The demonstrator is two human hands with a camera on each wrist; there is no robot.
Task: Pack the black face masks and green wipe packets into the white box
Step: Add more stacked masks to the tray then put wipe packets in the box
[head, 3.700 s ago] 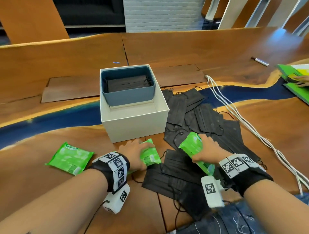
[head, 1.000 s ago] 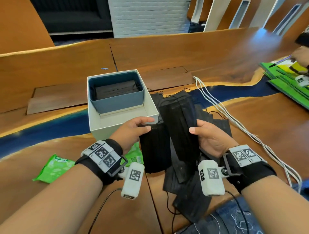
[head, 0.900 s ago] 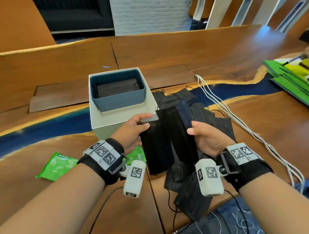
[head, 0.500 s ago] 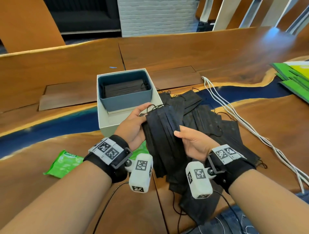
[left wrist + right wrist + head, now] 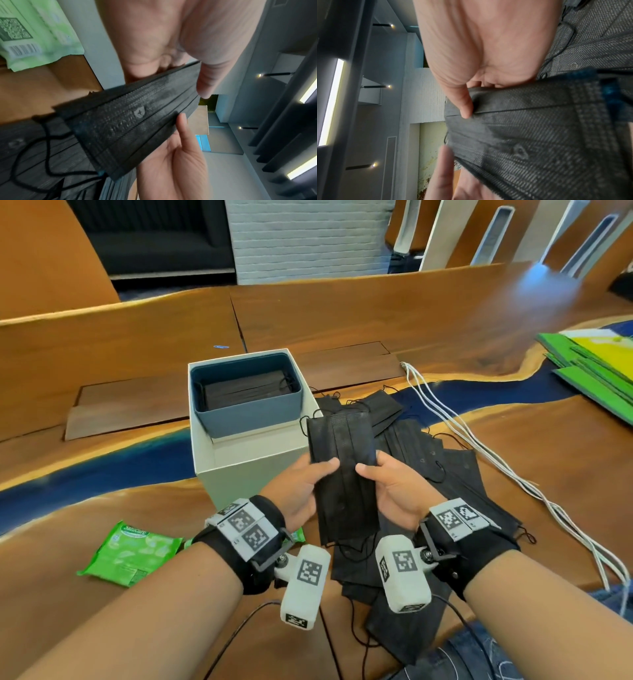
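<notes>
The mask stack stands long axis upright just right of the box, pinched at mid-height by the left hand and right hand, the left nearer the box; half a second ago it was fanned and tilted.

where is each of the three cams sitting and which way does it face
Head: on the head, looking forward and down; both forearms, left hand and right hand hold the mask stack before the white box.
Left wrist: along the left palm at the stack; the right hand's fingers show too.
Right wrist: along the right thumb pressing the stack.
All share the stack.
</notes>
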